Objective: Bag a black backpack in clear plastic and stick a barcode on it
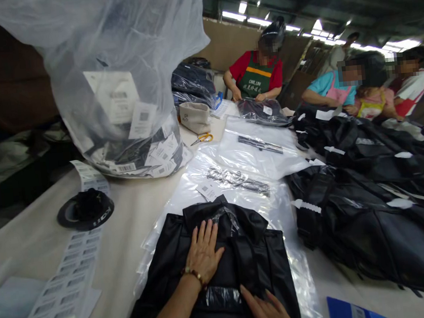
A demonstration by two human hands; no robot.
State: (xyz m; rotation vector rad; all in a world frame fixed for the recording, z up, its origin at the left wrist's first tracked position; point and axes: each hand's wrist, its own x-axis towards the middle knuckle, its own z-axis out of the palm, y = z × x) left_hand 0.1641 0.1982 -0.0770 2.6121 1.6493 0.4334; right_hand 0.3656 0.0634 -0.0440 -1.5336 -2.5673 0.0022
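A black, leather-like garment [169, 261] lies folded in front of me, on top of flat clear plastic bags [194, 173]. My left hand [204, 251] rests palm down on its upper part, fingers stretched out, a beaded bracelet at the wrist. Lower and to the right, my right hand [266, 310] lies on the garment with its fingers apart, partly cut off by the bottom edge. Between the hands is a shiny clear strip [222, 296] on the garment. A white tag [209, 190] sits just above the collar.
A large plastic bag of tags [119, 122] stands at upper left, near a label strip [73, 275] and black roll [66, 215]. Yellow-handled scissors [204, 138] lie beside a fabric pouch [195, 116]. Black garments [380, 218] pile up right, above a blue item [344, 310]. Several people work beyond.
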